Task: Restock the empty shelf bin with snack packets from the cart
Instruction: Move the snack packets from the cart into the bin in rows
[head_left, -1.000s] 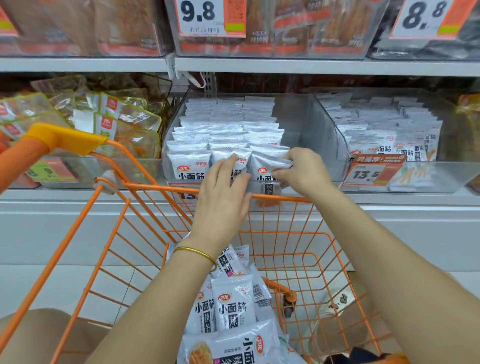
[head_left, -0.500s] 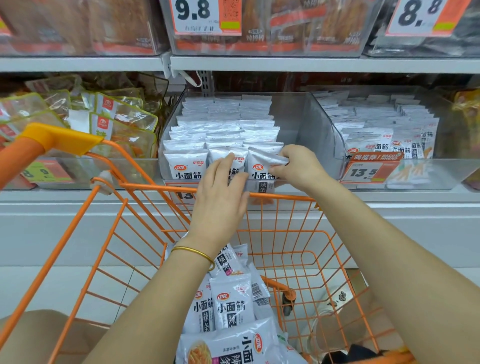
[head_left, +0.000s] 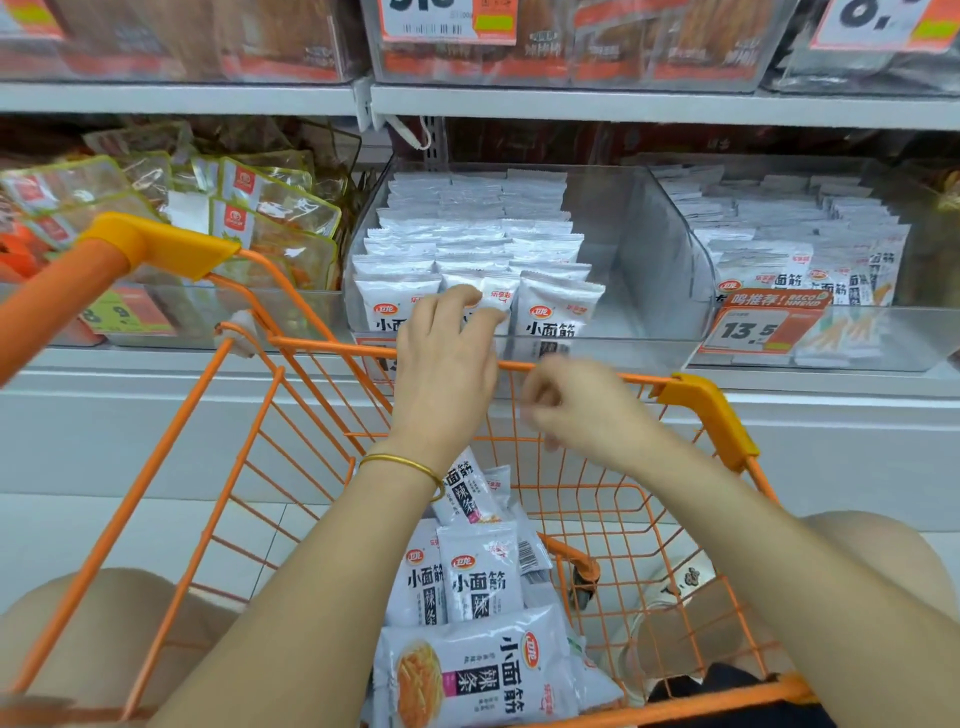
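A clear shelf bin (head_left: 670, 260) holds rows of upright white snack packets (head_left: 467, 244); its right third is bare. My left hand (head_left: 447, 358) has its fingers spread on the front middle packet (head_left: 501, 301). My right hand (head_left: 582, 405) hovers blurred over the front rim of the orange cart (head_left: 696, 405), fingers curled, nothing visible in it. More white packets (head_left: 478, 577) lie in the cart below my arms, with a larger packet (head_left: 472, 670) nearest me.
A neighbouring bin (head_left: 883, 332) on the right is full of similar packets behind a 13.5 price tag (head_left: 753, 327). Clear-wrapped snacks (head_left: 270, 208) fill the bin on the left. An upper shelf (head_left: 571, 104) hangs above. The cart handle (head_left: 150, 244) is at left.
My right hand let go of the front right packet, which now stands in the bin, and drew back toward the cart rim. My left hand stayed on the front row.
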